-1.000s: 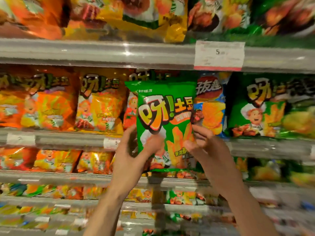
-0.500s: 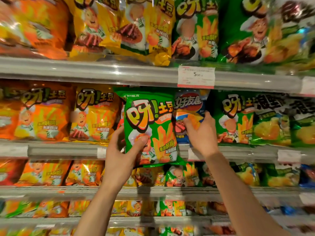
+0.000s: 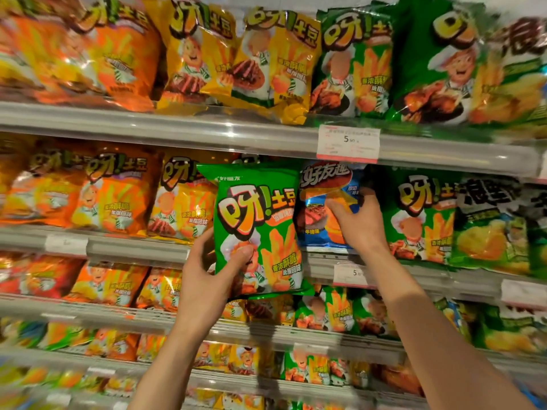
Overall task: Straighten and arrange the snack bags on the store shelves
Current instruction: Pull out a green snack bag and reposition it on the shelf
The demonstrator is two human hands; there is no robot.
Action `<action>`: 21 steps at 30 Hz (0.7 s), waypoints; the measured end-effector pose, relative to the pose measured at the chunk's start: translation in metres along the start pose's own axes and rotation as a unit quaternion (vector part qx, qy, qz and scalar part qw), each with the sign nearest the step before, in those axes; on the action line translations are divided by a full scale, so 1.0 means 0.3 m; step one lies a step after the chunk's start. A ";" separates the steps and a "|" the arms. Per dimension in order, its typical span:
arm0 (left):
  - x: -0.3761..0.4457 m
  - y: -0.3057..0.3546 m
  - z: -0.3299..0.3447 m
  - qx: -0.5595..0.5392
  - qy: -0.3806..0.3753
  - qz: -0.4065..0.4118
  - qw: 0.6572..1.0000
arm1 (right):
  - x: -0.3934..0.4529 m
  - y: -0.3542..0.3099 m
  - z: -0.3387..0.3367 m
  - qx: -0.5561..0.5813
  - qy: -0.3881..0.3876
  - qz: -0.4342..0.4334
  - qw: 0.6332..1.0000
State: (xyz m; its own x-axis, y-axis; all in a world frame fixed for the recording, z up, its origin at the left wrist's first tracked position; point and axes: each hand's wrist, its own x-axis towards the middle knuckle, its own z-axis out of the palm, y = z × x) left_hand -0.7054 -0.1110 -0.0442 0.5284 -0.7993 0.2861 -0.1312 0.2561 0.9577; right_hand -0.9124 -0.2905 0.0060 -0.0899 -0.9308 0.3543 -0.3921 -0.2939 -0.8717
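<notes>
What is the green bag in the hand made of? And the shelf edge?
The green bag looks like thin glossy plastic film, maybe foil-lined: it crinkles and glints under the left hand. The shelf edge looks like clear or grey hard plastic over metal, with shiny streaks; I can't be sure.

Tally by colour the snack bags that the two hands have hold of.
Green bag: 1, held by the left hand
Blue bag: 1, gripped on the shelf by the right hand
Total: 2
</notes>
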 end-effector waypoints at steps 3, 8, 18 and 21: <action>-0.005 -0.012 -0.021 0.010 0.009 -0.009 1.000 | 0.015 -0.029 -0.034 0.016 0.010 -0.020 1.000; -0.008 -0.010 0.002 0.016 -0.012 -0.010 1.000 | -0.002 -0.029 -0.156 -0.023 0.005 -0.017 1.000; 0.102 0.023 0.319 0.059 -0.075 0.046 0.994 | -0.163 0.070 -0.520 0.020 0.000 -0.001 1.000; 0.157 0.026 0.424 0.050 -0.074 0.052 0.995 | -0.182 0.112 -0.562 0.027 0.014 0.004 1.000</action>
State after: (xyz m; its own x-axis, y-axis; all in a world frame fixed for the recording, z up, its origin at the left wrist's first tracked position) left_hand -0.7882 -0.2159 -0.0193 0.3796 -0.8444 0.3779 -0.2651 0.2921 0.9189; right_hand -1.0751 -0.2130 0.0146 -0.1192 -0.9268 0.3562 -0.3413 -0.2987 -0.8913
